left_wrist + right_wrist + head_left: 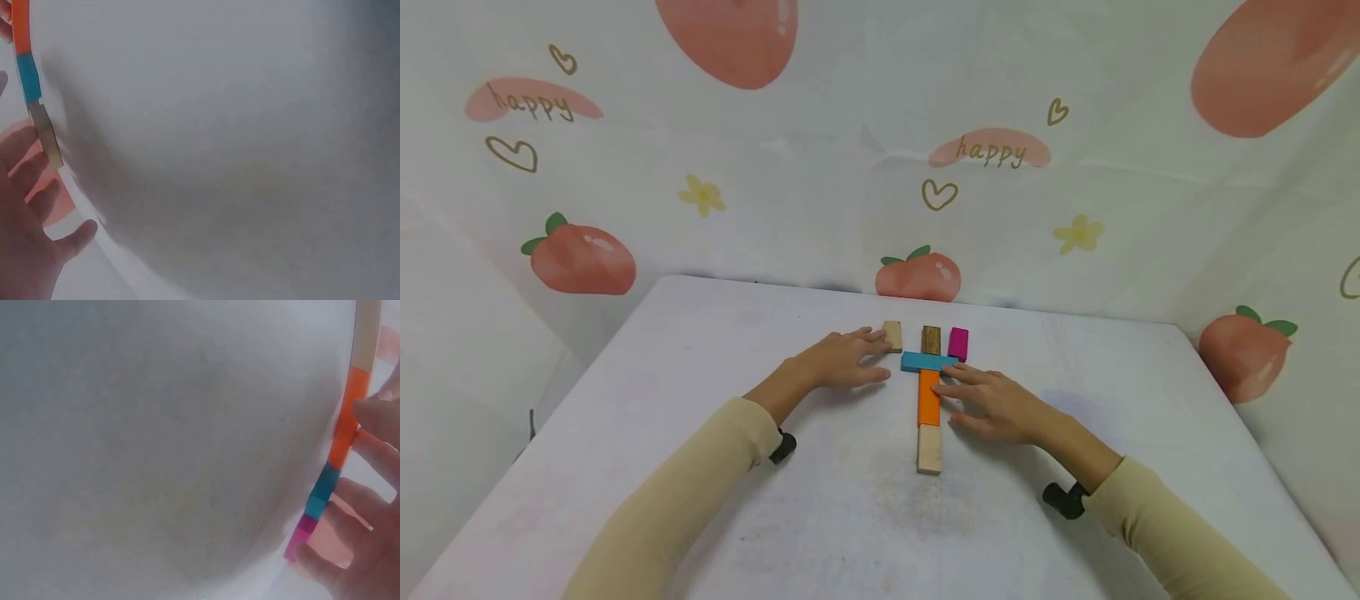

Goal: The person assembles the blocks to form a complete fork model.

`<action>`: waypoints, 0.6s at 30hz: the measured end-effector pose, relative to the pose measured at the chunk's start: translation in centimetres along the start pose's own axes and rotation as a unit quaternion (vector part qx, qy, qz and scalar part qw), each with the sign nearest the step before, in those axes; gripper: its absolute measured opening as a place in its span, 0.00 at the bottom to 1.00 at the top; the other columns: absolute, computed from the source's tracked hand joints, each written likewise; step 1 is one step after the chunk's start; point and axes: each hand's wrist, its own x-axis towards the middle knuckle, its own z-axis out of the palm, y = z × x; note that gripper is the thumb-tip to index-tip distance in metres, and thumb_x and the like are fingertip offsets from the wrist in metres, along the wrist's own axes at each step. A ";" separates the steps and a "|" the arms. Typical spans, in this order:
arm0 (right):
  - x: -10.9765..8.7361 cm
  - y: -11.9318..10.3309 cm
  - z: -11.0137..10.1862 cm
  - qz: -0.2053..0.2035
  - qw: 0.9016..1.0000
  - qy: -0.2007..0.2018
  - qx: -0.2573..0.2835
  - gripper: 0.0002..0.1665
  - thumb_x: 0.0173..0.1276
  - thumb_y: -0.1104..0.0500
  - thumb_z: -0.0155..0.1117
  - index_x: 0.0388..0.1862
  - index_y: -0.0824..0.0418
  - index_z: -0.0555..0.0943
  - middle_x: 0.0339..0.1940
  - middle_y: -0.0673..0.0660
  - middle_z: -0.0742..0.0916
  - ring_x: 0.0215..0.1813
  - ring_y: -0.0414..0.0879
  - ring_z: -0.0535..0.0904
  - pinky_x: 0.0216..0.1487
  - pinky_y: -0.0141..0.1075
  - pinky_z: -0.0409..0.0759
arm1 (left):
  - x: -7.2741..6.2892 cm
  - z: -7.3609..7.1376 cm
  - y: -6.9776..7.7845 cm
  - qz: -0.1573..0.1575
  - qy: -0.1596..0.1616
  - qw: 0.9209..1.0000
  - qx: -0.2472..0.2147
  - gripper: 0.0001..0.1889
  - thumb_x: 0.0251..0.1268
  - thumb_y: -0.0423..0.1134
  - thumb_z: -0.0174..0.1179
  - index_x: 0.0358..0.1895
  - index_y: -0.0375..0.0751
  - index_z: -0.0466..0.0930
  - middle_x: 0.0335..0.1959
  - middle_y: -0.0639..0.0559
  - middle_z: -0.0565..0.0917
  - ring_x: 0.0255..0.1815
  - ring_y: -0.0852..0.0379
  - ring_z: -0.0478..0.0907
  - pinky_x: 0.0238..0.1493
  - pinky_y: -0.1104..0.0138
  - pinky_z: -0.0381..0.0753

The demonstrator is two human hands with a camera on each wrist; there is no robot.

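Note:
My left hand (846,360) reaches in from the left with its fingers stretched out, the tips at a pale wooden block (892,336). My right hand (1000,406) comes from the right, its loosely straight fingers at the blue block (922,362) and the orange block (928,398). The blue block lies crosswise at the far end of the orange one. A second pale block (929,450) continues the line on the near side. Beyond the blue block are a dark brown block (931,339) and a magenta block (958,343). Whether the fingertips press on the blocks is hard to tell.
The blocks lie on a white table (820,517). Behind it hangs a white cloth (820,217) printed with peaches, hearts and flowers. A black wrist device (783,447) sits on the left wrist and another black device (1064,501) on the right.

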 end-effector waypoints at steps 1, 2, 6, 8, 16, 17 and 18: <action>0.0 0.0 0.0 0.000 1.000 0.001 0.001 0.28 0.70 0.51 0.65 0.68 0.54 0.78 0.72 0.62 0.74 0.74 0.60 0.66 0.66 0.60 0.69 | 0.0 0.0 0.0 -0.001 -0.006 1.000 0.001 0.35 0.71 0.59 0.51 0.76 0.47 0.63 0.79 0.48 0.58 0.80 0.44 0.50 0.71 0.38 0.57; 0.0 0.0 0.0 0.000 1.000 0.001 0.001 0.28 0.70 0.51 0.65 0.67 0.54 0.78 0.72 0.62 0.74 0.74 0.60 0.66 0.65 0.60 0.70 | 0.0 0.0 0.1 -0.001 -0.010 1.000 0.002 0.36 0.71 0.60 0.51 0.77 0.47 0.63 0.79 0.48 0.58 0.80 0.44 0.50 0.70 0.38 0.57; 0.0 -0.1 0.0 0.000 1.000 0.000 0.005 0.28 0.69 0.51 0.66 0.67 0.54 0.79 0.72 0.62 0.74 0.74 0.61 0.66 0.65 0.60 0.70 | 0.1 0.1 0.3 0.002 -0.015 1.000 0.004 0.38 0.69 0.61 0.53 0.78 0.48 0.60 0.79 0.48 0.57 0.80 0.44 0.49 0.69 0.37 0.58; 0.0 -0.1 -0.1 0.001 1.000 -0.002 0.007 0.28 0.69 0.51 0.65 0.67 0.54 0.78 0.72 0.62 0.74 0.74 0.61 0.66 0.65 0.60 0.70 | 0.2 0.2 0.5 0.002 -0.017 1.000 0.003 0.39 0.69 0.62 0.53 0.78 0.48 0.59 0.79 0.49 0.57 0.80 0.45 0.48 0.70 0.37 0.57; 0.1 -0.1 0.0 0.004 1.000 -0.002 -0.004 0.28 0.69 0.51 0.66 0.67 0.54 0.78 0.72 0.62 0.74 0.74 0.61 0.66 0.65 0.60 0.70 | 0.5 0.4 1.0 0.002 -0.021 1.000 0.001 0.38 0.69 0.60 0.53 0.78 0.50 0.58 0.80 0.49 0.56 0.81 0.47 0.48 0.70 0.36 0.54; 0.1 -0.1 0.0 0.004 1.000 -0.001 -0.006 0.28 0.69 0.51 0.66 0.67 0.54 0.78 0.72 0.62 0.74 0.74 0.61 0.67 0.65 0.60 0.70 | 0.6 0.4 1.1 0.003 -0.021 1.000 0.002 0.38 0.69 0.60 0.53 0.78 0.49 0.58 0.80 0.49 0.56 0.81 0.47 0.48 0.70 0.36 0.54; 0.1 -0.1 0.0 0.004 1.000 -0.001 -0.007 0.28 0.69 0.51 0.66 0.67 0.54 0.78 0.72 0.62 0.74 0.74 0.61 0.66 0.65 0.60 0.70 | 0.6 0.4 1.1 0.002 -0.022 1.000 0.004 0.38 0.69 0.60 0.53 0.78 0.50 0.58 0.80 0.49 0.55 0.81 0.47 0.48 0.70 0.36 0.54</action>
